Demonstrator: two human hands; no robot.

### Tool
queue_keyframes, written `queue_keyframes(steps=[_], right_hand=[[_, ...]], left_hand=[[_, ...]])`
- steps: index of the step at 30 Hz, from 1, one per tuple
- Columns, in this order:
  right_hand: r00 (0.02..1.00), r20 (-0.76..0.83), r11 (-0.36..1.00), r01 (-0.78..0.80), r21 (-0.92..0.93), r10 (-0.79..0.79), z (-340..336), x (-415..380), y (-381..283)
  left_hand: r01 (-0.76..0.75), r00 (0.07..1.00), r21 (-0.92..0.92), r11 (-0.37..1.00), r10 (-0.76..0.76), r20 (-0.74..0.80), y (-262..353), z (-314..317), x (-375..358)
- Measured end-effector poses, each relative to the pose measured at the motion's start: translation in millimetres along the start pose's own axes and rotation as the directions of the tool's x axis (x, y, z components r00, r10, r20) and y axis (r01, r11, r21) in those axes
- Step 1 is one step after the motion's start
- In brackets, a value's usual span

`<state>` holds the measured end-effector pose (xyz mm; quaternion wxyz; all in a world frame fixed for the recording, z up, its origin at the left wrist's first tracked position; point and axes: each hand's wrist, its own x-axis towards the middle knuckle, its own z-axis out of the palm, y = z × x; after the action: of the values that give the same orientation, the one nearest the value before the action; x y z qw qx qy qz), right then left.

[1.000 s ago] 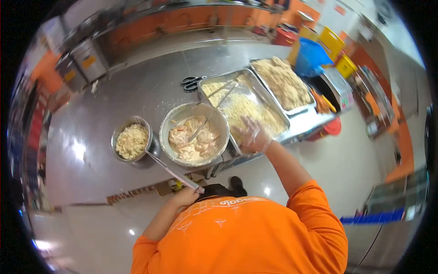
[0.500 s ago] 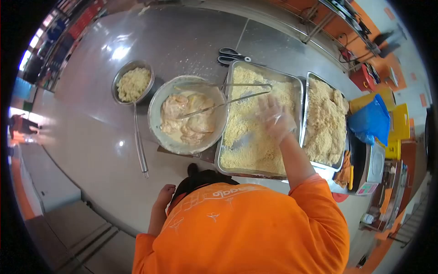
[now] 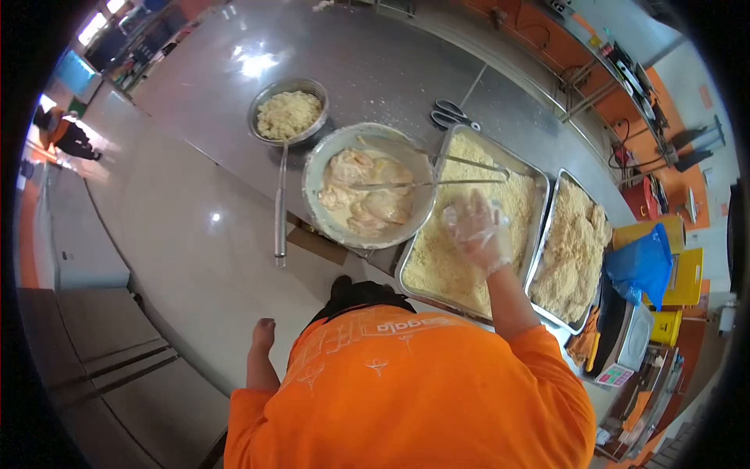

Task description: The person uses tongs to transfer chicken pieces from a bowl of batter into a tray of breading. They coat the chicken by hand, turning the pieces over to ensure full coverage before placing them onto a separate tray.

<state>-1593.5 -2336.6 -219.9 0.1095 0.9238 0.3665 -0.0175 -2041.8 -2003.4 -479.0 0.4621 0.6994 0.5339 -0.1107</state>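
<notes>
My right hand [image 3: 478,233], in a clear plastic glove, rests palm down on pale yellow crumbs [image 3: 437,262] in a metal tray [image 3: 544,187], its fingers apart. Left of it stands a white bowl [image 3: 311,176] with raw, batter-coated meat pieces [image 3: 384,202] in pale liquid. Metal tongs [image 3: 469,183] lie across the bowl's rim, their bent end over the tray. My bare left hand [image 3: 264,334] hangs beside my body, away from the table; its fingers look curled in, with nothing visible in them.
A long-handled strainer [image 3: 281,207] of pale crumbs stands left of the bowl. Black-handled scissors [image 3: 451,116] lie behind the tray. To the right are a second tray heaped with crumbs [image 3: 569,250], a blue bag [image 3: 641,262] and a scale [image 3: 634,336]. Another person [image 3: 66,133] is far left.
My view has shifted, so the table things appear farther right. My right hand has moved left and nearer the bowl over the crumbs. My left hand has swung outward from my body.
</notes>
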Motion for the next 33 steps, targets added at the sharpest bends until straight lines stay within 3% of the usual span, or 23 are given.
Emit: queue_keyframes(steps=[1,4,7,8,9,12,13,16,19,22,25,28,30,33], right_hand=[[0.991,-0.109,0.993,-0.073,0.095,0.083,-21,-1,1],[0.978,0.17,0.978,-0.147,0.148,0.121,-89,4,2],[0.99,0.022,0.959,-0.138,0.249,0.137,-116,4,8],[0.995,-0.1,1.0,-0.02,-0.018,0.018,-120,7,12],[0.97,-0.22,0.952,0.03,-0.304,-0.101,-123,11,17],[0.98,0.029,0.9,0.192,-0.39,-0.197,-106,49,30],[0.979,0.142,0.968,0.172,-0.183,-0.147,-86,64,39],[0.903,0.399,0.946,0.256,-0.197,-0.161,-103,63,33],[0.93,0.346,0.925,0.233,-0.3,-0.122,-169,18,15],[0.946,0.32,0.906,0.186,-0.38,-0.06,-224,-15,-15],[0.954,0.299,0.86,0.185,-0.476,-0.04,-240,-38,-43],[0.924,0.381,0.861,0.212,-0.461,-0.024,-250,-41,-83],[0.945,0.311,0.901,0.22,-0.375,-0.102,-248,-43,-98],[0.939,0.321,0.88,0.255,-0.401,-0.125,-231,-43,-114]], left_hand=[[0.005,1.0,0.018,1.0,-0.006,0.013,7,3,-4],[0.016,0.997,0.081,0.997,-0.022,0.077,35,7,-24],[-0.011,0.989,0.28,0.96,-0.03,0.142,49,1,-25],[-0.033,0.985,0.347,0.937,-0.028,0.169,49,-3,-21],[-0.055,0.98,0.413,0.909,-0.03,0.197,49,-6,-16],[-0.154,0.982,0.413,0.897,0.09,0.169,42,-20,9],[-0.15,0.988,0.375,0.915,0.122,0.097,34,-20,22],[-0.184,0.983,0.314,0.932,0.182,0.036,65,-37,16],[-0.219,0.975,0.25,0.943,0.204,0.082,73,-42,19],[-0.168,0.982,0.409,0.897,0.116,0.151,60,-35,34],[-0.459,0.876,0.583,0.67,0.233,0.423,-29,-15,110],[-0.51,0.853,0.614,0.602,0.261,0.452,-22,-18,127],[-0.522,0.848,0.602,0.604,0.29,0.444,0,-27,134],[-0.573,0.819,0.555,0.603,0.394,0.417,19,-36,156]])
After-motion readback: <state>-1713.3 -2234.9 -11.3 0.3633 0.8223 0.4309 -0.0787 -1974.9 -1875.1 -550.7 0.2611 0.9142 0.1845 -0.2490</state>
